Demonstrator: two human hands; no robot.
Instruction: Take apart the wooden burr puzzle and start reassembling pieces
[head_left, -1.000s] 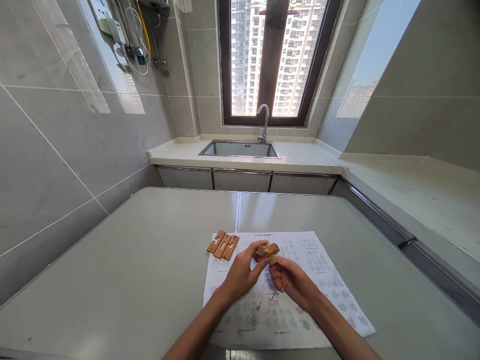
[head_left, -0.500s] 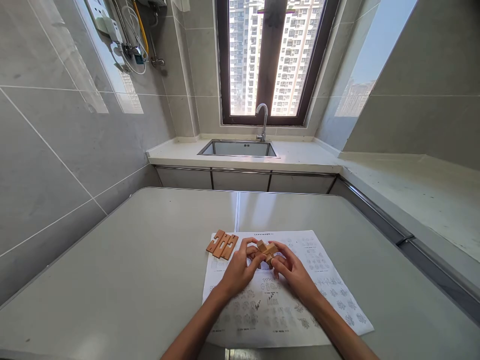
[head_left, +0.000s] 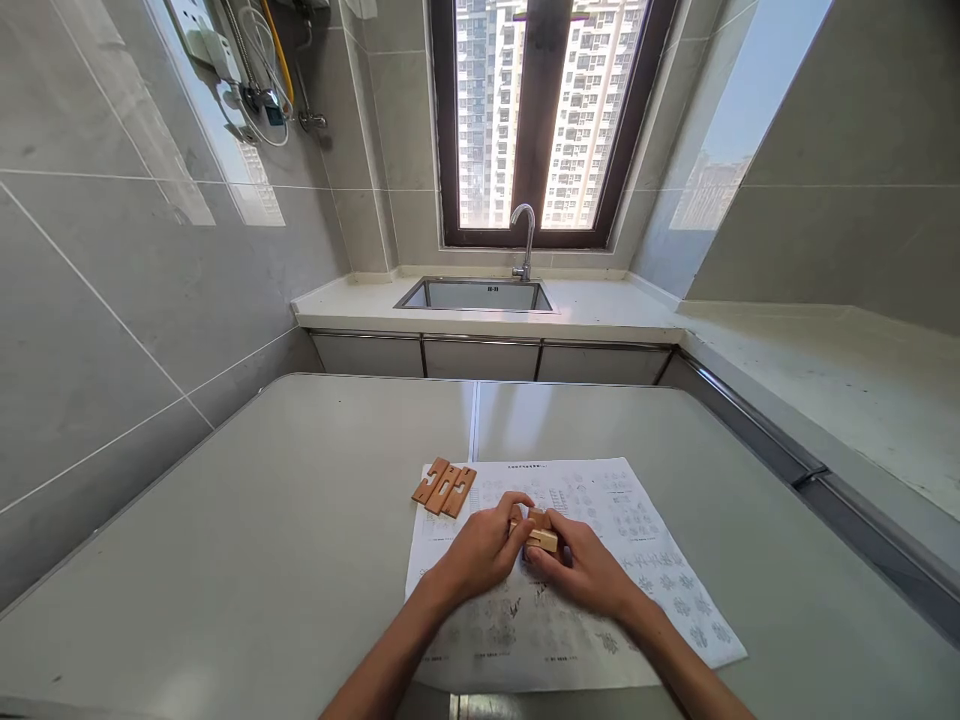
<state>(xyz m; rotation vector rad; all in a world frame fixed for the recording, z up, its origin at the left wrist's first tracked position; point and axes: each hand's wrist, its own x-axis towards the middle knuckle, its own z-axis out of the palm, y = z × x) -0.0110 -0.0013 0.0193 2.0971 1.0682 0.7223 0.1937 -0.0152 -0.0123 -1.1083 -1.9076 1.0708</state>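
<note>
My left hand (head_left: 480, 550) and my right hand (head_left: 589, 572) meet over a printed instruction sheet (head_left: 637, 540), both gripping a small wooden puzzle assembly (head_left: 540, 534) made of interlocked notched blocks. The fingers cover most of the assembly, and it sits low, at or just above the paper. Three loose notched wooden pieces (head_left: 444, 488) lie side by side at the sheet's far left corner, apart from my left hand.
The sheet lies on a grey table (head_left: 285, 520). Beyond the table runs a white counter with a steel sink (head_left: 480, 296) and tap (head_left: 525, 238) under a window. A counter (head_left: 840, 390) runs along the right; tiled wall on the left.
Both hands have come down toward the sheet with the wooden assembly, which was held higher and more exposed a second ago. The loose pieces have not moved.
</note>
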